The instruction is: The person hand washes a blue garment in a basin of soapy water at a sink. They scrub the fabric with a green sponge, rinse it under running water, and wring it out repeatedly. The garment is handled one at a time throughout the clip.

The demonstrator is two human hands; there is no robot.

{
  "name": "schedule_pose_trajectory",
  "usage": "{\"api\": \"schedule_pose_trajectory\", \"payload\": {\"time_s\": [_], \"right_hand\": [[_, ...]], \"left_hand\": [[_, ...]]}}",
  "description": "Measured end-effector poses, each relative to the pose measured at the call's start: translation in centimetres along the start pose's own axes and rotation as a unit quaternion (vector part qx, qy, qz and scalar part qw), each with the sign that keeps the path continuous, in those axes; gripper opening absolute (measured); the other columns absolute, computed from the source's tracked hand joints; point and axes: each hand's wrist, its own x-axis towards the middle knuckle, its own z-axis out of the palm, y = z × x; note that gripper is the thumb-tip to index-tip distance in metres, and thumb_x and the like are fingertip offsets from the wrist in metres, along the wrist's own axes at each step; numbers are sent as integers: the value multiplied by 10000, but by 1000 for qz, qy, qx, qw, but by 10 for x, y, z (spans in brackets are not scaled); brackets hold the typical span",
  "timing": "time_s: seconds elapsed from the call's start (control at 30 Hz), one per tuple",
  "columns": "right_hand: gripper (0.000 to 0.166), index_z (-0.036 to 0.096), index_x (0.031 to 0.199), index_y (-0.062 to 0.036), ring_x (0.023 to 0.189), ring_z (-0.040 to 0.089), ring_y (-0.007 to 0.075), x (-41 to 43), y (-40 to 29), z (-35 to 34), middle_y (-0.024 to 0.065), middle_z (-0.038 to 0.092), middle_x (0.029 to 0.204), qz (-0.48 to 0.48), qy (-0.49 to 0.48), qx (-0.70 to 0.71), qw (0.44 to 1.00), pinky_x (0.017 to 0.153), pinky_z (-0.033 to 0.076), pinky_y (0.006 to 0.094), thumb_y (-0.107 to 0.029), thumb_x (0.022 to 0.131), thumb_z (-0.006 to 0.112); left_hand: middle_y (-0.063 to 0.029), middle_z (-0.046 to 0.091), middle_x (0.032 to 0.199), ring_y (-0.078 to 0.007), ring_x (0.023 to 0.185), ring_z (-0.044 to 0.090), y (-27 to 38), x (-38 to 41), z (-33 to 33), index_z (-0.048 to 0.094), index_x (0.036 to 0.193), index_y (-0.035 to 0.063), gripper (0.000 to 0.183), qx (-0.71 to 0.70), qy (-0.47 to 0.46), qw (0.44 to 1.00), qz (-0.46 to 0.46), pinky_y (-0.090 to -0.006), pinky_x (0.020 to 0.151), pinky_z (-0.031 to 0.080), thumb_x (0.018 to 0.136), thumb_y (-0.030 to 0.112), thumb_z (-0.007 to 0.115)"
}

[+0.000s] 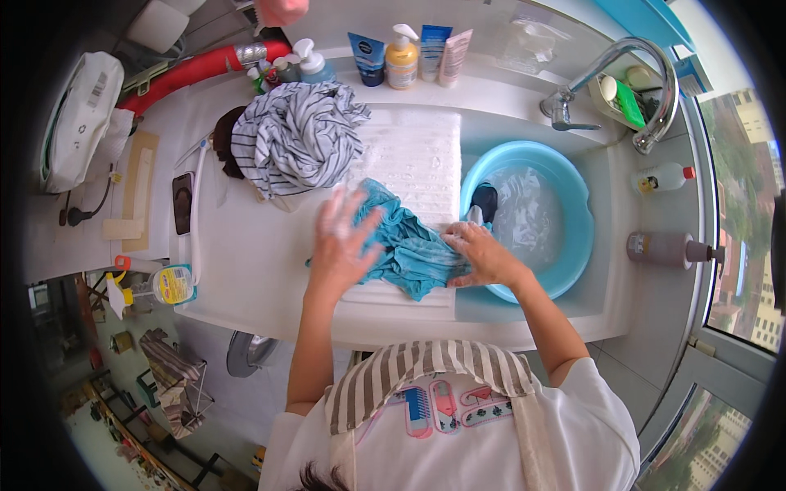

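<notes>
A wet teal cloth garment [405,251] lies bunched on the ribbed white washboard part of the sink [417,147]. Blurred by motion, my left hand [344,236] is spread over the garment's left end, fingers apart; whether it touches the cloth is unclear. My right hand [482,255] rests on the garment's right end, fingers bent over the cloth near the washboard's edge. Just beyond that edge, a light-blue plastic basin [583,245] stands in the sink bowl with cloudy water and a dark item [484,202] at its left side.
A striped cloth bundle [298,138] lies behind my left hand, over something dark brown. Bottles and tubes [402,58] line the back ledge. A chrome faucet [666,80] arches at the back right. A phone [183,204] and a spray bottle [169,285] are at the left.
</notes>
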Motion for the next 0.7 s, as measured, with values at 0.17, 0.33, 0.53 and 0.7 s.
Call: {"api": "schedule_pose_trajectory", "payload": {"time_s": [0.17, 0.33, 0.53, 0.7], "right_hand": [[542, 558, 1191, -81, 1236, 375, 320, -13, 33, 17, 113, 497, 1262, -133, 118, 137, 975, 1040, 288, 462, -122, 673, 711], [422, 693, 929, 4, 933, 596, 228, -61, 116, 59, 81, 672, 837, 476, 94, 304, 819, 720, 510, 372, -347, 921, 457], [658, 628, 1119, -29, 919, 587, 232, -45, 109, 82, 76, 668, 1009, 479, 69, 482, 730, 684, 511, 370, -585, 920, 337], [479, 538, 1204, -18, 936, 606, 212, -43, 81, 9, 101, 620, 1106, 204, 234, 815, 490, 816, 498, 363, -389, 901, 533]], "left_hand": [[-114, 499, 1297, -323, 1259, 403, 31, 14, 61, 579, 1228, 144, 715, -147, -194, 962, 127, -491, 1056, 287, 590, 367, 810], [-139, 643, 972, -297, 967, 601, 53, 20, 86, 614, 1119, 52, 567, -100, -286, 952, -44, -403, 900, 443, 659, 329, 796], [-105, 672, 895, -159, 814, 635, 90, 57, 100, 634, 1036, 5, 358, -566, -156, 798, -138, -295, 754, 494, 731, 148, 755], [-70, 641, 1013, -136, 887, 590, 153, 102, 84, 600, 1089, 31, 382, -652, -88, 748, -86, -286, 817, 472, 735, 70, 739]]}}
